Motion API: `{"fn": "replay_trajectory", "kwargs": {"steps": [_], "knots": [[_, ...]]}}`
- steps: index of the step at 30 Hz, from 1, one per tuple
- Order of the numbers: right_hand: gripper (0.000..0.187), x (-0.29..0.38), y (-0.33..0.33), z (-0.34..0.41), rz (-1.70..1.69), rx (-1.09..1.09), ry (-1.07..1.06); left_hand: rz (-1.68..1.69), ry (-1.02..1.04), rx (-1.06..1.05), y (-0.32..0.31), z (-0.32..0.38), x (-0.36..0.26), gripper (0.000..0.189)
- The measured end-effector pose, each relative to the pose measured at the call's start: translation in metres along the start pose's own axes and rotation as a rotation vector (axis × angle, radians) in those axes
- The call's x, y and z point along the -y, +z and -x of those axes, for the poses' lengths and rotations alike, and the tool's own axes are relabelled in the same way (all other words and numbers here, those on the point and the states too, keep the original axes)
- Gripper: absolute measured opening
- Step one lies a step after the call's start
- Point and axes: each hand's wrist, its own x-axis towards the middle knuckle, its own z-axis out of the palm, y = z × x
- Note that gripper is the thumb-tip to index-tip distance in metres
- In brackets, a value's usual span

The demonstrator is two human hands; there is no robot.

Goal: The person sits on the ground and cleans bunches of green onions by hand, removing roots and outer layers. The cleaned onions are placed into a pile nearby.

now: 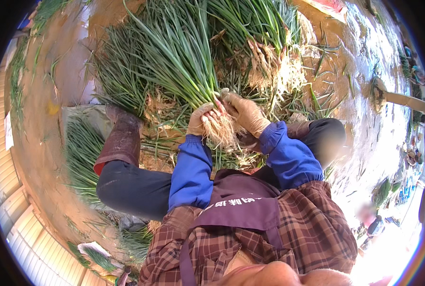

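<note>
A bunch of green onions (pixel 183 68) with long green leaves and pale, stringy roots lies across my hands. My left hand (pixel 200 119), in a light glove, is closed round the bunch just above the roots. On the bunch's other side, my right hand (pixel 246 111), gloved too, has its thumb and fingers at the reddish stem bases; whether it grips a stem is unclear. The roots (pixel 219 130) hang between both hands. Beyond them, a larger pile of green onions (pixel 126 68) spreads over the ground, with another rooty clump (pixel 266 60) at the upper right.
My boot (pixel 121 137) stands left of the pile. More green onions (pixel 82 153) lie on a sheet beside my leg. Loose leaves and trimmings (pixel 241 159) litter the ground between my legs. A pale handle (pixel 407 100) sticks out at the right. People are far off at the right.
</note>
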Motion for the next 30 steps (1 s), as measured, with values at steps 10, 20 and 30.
{"fn": "replay_trajectory", "kwargs": {"steps": [10, 20, 30], "knots": [[0.026, 0.033, 0.015, -0.024, -0.157, -0.175, 0.231, -0.164, -0.079, -0.130, 0.042, 0.022, -0.011, 0.034], [0.022, 0.019, 0.030, -0.031, -0.948, -0.120, 0.506, -0.048, -0.065, -0.132, 0.055, 0.019, -0.007, 0.035], [0.019, -0.056, 0.006, -0.050, -0.941, -0.327, 0.676, 0.019, 0.084, -0.013, 0.071, 0.019, -0.006, 0.044]]}}
